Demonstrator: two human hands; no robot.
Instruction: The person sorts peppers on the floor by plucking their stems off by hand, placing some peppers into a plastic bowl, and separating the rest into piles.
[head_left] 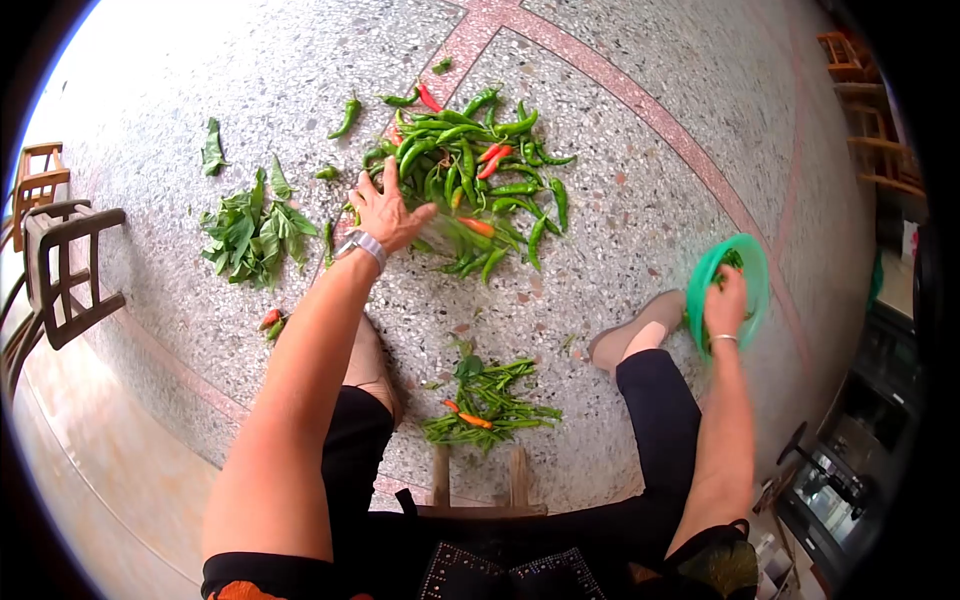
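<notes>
My left hand (388,212), with a watch on the wrist, reaches over the left side of a pile of green chili peppers (435,180). Its fingers are spread, and the peppers near its thumb are smeared by motion. A few red and orange chilies (496,158) lie among the green ones. On the right, my right hand (727,303), wearing a thin bracelet, is inside a tilted green plastic basket (757,285) beside my right shoe. Green pieces (732,260) show just past its fingers, which are partly hidden; whether they grip anything I cannot tell.
Green leaves (255,235) are heaped left of the peppers. Between my feet lies a pile of green stems (490,405) with an orange chili (474,421). A wooden stool (62,265) stands at far left, small wooden chairs (885,160) at far right.
</notes>
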